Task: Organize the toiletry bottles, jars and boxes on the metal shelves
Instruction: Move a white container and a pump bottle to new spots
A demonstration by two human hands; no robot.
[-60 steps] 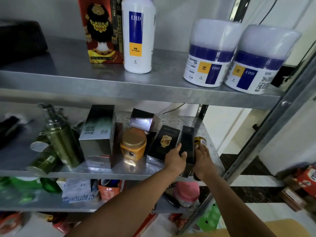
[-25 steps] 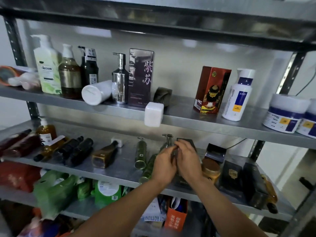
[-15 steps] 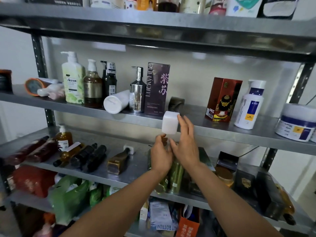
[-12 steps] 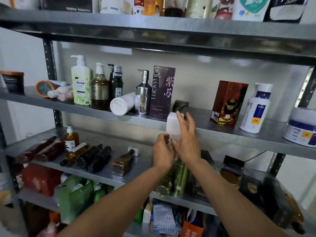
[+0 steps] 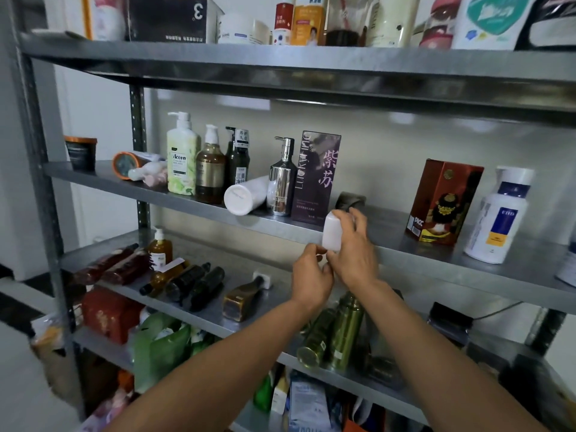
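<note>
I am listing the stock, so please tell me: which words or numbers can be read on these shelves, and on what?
"Accen": light green pump bottle.
"紫苏": purple box.
"PICC": red box.
"3": black box on the top shelf.
No text visible: small white bottle being held.
Too blurred or small: all other labels, including the white bottle with the blue label.

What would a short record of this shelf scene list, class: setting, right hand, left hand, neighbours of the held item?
setting: metal shelves crowded with toiletries
right hand: grips a white container at the middle shelf's front edge
left hand: fingers at the container's lower edge; contact unclear
neighbours: purple box to its left, red box to its right
</note>
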